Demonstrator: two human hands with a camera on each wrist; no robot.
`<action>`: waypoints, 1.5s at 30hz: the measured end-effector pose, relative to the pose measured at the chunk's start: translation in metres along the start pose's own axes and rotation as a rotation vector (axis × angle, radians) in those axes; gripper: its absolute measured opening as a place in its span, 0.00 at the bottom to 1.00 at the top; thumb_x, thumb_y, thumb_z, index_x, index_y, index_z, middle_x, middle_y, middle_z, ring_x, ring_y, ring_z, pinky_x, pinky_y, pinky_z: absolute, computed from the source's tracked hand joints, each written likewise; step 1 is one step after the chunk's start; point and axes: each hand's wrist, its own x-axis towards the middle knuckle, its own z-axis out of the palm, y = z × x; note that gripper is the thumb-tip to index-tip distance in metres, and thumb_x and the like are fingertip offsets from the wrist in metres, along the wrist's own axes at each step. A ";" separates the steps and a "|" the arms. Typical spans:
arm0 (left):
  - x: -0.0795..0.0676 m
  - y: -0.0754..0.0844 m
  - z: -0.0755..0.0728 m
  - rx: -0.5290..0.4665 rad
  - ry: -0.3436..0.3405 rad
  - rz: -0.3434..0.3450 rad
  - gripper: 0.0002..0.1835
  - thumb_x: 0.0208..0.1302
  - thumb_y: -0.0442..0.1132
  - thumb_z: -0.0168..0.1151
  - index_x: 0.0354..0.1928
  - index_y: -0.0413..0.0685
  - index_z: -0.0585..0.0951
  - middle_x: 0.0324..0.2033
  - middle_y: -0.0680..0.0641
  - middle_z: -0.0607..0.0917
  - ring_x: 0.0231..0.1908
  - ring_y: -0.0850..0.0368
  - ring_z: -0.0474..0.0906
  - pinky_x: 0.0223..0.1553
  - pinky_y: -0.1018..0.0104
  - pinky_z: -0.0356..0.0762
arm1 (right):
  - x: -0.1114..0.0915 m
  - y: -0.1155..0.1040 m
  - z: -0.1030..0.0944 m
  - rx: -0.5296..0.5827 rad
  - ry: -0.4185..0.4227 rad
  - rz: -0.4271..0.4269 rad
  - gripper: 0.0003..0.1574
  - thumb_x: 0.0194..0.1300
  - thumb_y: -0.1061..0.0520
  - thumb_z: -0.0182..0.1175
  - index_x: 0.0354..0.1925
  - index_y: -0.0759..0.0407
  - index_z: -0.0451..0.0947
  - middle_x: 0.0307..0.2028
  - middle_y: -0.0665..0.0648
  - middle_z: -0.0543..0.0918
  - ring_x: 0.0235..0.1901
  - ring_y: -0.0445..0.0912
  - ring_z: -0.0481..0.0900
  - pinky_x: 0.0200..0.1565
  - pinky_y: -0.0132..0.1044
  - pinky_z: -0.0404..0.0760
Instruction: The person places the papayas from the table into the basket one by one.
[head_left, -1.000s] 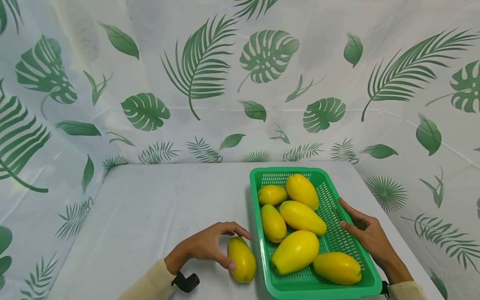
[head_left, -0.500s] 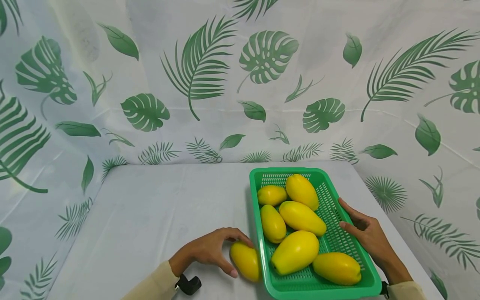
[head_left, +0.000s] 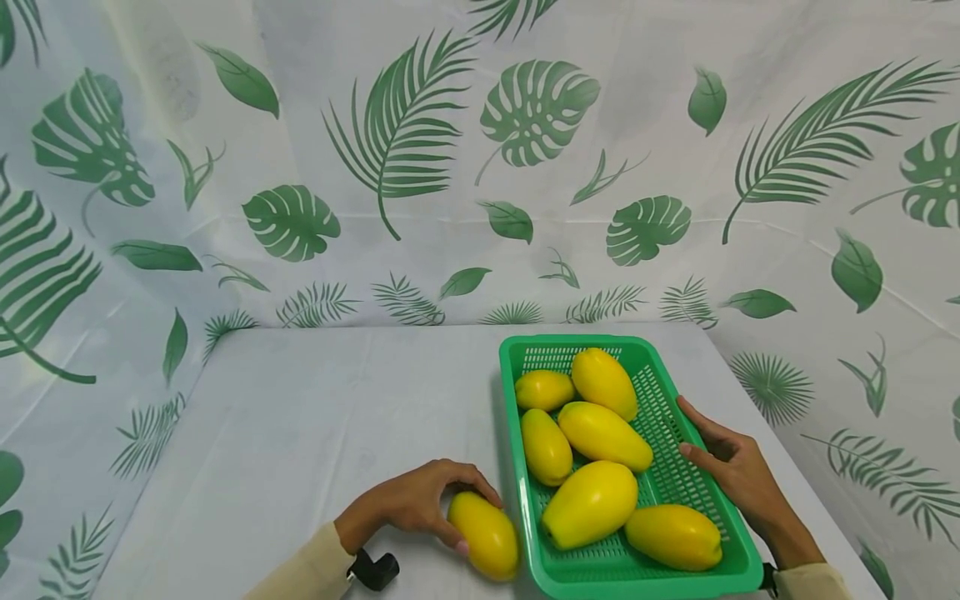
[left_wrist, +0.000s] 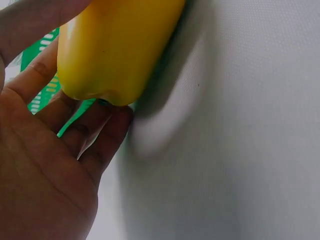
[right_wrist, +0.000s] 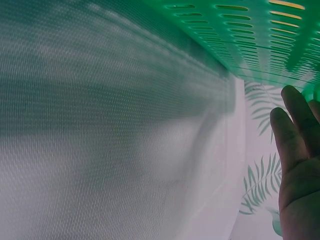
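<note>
My left hand [head_left: 416,500] holds a smooth yellow mango-like fruit [head_left: 487,537] just left of a green basket [head_left: 517,500]. The thumb lies along its near side and the fingers bend over its far end. Close up in the left wrist view, fingertips [left_wrist: 120,112] meet the rounded end of the fruit [left_wrist: 115,50], which has a small dark stem spot. At the basket's right side, my right hand [head_left: 738,471] holds the rim, thumb over the edge and fingers outside. Two of these fingers show fairly straight beside the slotted wall [right_wrist: 240,30] in the right wrist view.
Several similar yellow fruits [head_left: 606,429] lie inside the basket, with bare mesh showing along its right side. A white cloth covers the table [head_left: 315,400]. Behind and beside it hangs a leaf-printed curtain [head_left: 450,250].
The fruit at my left hand tipped against the basket's side half a second ago, with the thumb off it. Now it lies slightly left and nearer, thumb against it again. My right hand stays put.
</note>
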 end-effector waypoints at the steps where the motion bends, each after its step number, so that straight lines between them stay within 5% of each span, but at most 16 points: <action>1: -0.002 0.001 -0.001 -0.002 0.004 -0.003 0.31 0.58 0.43 0.82 0.65 0.59 0.83 0.60 0.60 0.87 0.62 0.66 0.79 0.73 0.65 0.71 | 0.000 0.000 0.000 -0.001 0.000 -0.002 0.41 0.79 0.64 0.58 0.83 0.58 0.58 0.82 0.46 0.62 0.68 0.19 0.68 0.57 0.17 0.78; 18: -0.021 0.023 -0.022 -0.023 0.038 -0.014 0.30 0.58 0.54 0.81 0.64 0.65 0.84 0.60 0.61 0.87 0.62 0.62 0.80 0.63 0.59 0.78 | 0.000 0.003 0.000 0.012 0.000 -0.003 0.40 0.79 0.64 0.58 0.83 0.58 0.58 0.82 0.46 0.62 0.68 0.19 0.68 0.57 0.17 0.77; 35: -0.015 0.055 -0.032 -0.026 0.077 -0.006 0.29 0.59 0.57 0.79 0.64 0.70 0.83 0.60 0.61 0.86 0.62 0.59 0.80 0.64 0.57 0.79 | 0.000 0.005 -0.001 0.023 0.009 0.004 0.40 0.79 0.64 0.58 0.83 0.58 0.59 0.82 0.49 0.62 0.68 0.21 0.70 0.57 0.19 0.80; 45: -0.003 0.062 -0.036 -0.034 0.142 0.044 0.31 0.59 0.58 0.78 0.64 0.61 0.84 0.59 0.60 0.88 0.60 0.58 0.81 0.59 0.56 0.80 | 0.000 0.003 -0.001 0.004 0.000 -0.022 0.40 0.79 0.65 0.58 0.83 0.58 0.58 0.83 0.51 0.61 0.70 0.20 0.66 0.59 0.15 0.74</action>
